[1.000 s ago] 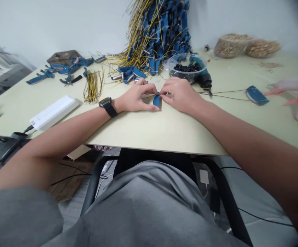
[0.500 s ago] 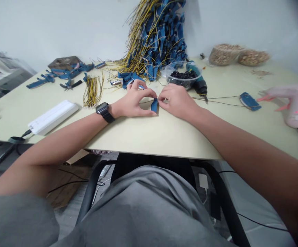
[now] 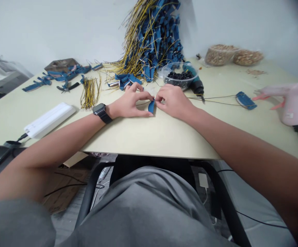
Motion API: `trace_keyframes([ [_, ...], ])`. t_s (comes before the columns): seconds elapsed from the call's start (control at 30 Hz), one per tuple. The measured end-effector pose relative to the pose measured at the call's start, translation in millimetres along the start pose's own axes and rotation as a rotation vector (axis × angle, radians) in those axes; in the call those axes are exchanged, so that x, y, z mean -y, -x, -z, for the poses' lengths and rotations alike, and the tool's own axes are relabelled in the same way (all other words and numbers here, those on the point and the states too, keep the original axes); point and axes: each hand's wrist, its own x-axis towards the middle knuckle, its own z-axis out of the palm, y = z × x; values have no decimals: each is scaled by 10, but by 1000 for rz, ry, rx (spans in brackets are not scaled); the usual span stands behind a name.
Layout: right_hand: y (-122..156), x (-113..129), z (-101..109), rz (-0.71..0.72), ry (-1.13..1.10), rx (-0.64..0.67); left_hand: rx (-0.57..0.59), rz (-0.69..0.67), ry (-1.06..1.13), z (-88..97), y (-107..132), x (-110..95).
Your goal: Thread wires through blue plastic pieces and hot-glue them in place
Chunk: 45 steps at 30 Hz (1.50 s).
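Pale laminate tabletop [image 3: 128, 137] runs out from the seated person, and a small blue strip [image 3: 151, 106] stands out at its centre, lying just in front of the table's middle, between the two hands. The left hand [image 3: 129, 103] is curved into an arch beside the strip, with a watch [image 3: 100, 112] on its wrist. Its forefinger [image 3: 145, 94] reaches the strip's upper end and its thumb [image 3: 145, 114] lies low, near the lower end. Whether that hand grips the strip or only steadies it, I cannot tell. The right hand [image 3: 173, 101] comes in from the other side, its fingertips [image 3: 157, 99] pressed together in a tight pinch at the strip's upper end. A thin dark wire [image 3: 216, 99] runs away to the right of the strip.

Well behind the strip, a tall heap of blue pieces trailing yellow wires [image 3: 150, 43] leans on the wall. To its right sit a clear bowl of black bits [image 3: 180, 77] and a pink glue gun [image 3: 293, 103]. To its left lie pliers [image 3: 66, 88] and a white power strip [image 3: 48, 120].

For fiddly work like this, both hands seem best kept low and close together, so the strip cannot twist.
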Motion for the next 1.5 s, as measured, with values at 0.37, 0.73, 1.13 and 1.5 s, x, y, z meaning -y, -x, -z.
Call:
trace_keyframes([
  [0.37,-29,5,-9,25,-19,6,1,-47,21,33,-74,8],
  [0.73,-15,14,-95,79,-49,-62,25,-66,50,51,-126,9],
  [1.13,57,-58,107,-114,-92,-14,31,-16,113,29,-54,58],
  [1.5,34,22,107,35,14,37,81,-21,132,78,-64,2],
])
